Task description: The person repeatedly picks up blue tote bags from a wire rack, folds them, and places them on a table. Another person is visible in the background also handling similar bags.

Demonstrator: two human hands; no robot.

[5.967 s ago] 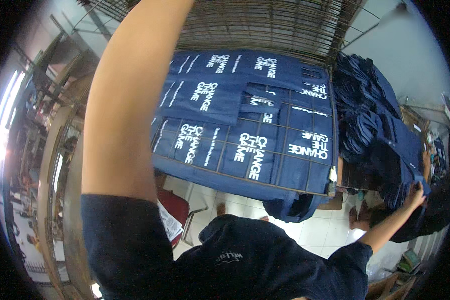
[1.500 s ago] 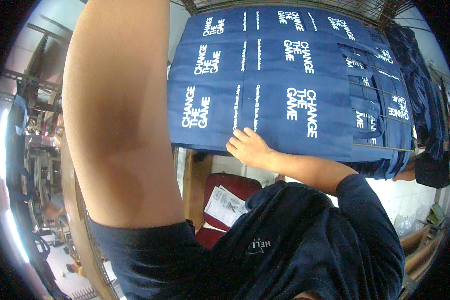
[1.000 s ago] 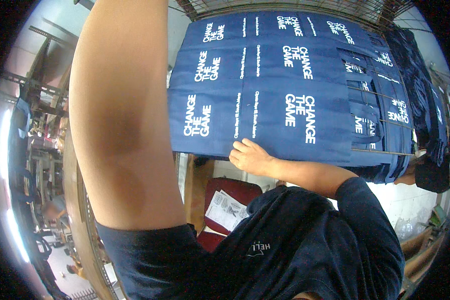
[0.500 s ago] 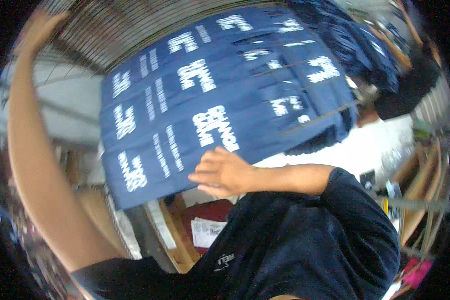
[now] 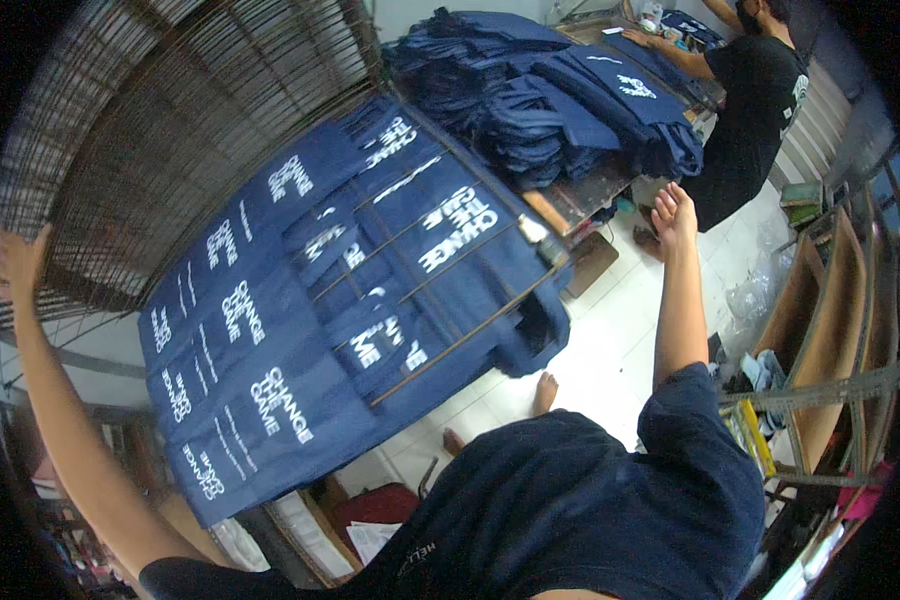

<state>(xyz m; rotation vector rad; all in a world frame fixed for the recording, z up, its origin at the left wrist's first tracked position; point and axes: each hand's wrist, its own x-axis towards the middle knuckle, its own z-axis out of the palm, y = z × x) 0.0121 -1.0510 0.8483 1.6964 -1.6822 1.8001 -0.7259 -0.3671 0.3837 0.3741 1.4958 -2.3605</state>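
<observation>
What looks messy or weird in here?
The dark blue fabric heap on the side table looks untidy: its pieces bunch and overlap, while the printed blue pieces nearby lie mostly flat in rows. Something like crumpled clear plastic also lies on the floor. I see nothing spilled.

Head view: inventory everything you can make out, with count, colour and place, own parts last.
wire racks: several, brown, upper left
printed fabric pieces: several, navy and white, centre left
fabric piles: several, navy, top centre
table: 1, brown, under piles
co-worker: 1, black shirt, upper right
chair: 1, red, lower left
papers: count unclear, white, on chair
boards: several, brown, right
floor: 1, white, centre right
own shirt: 1, navy, bottom
left hand: 1, bare, far left
right hand: 1, bare, right of centre
</observation>
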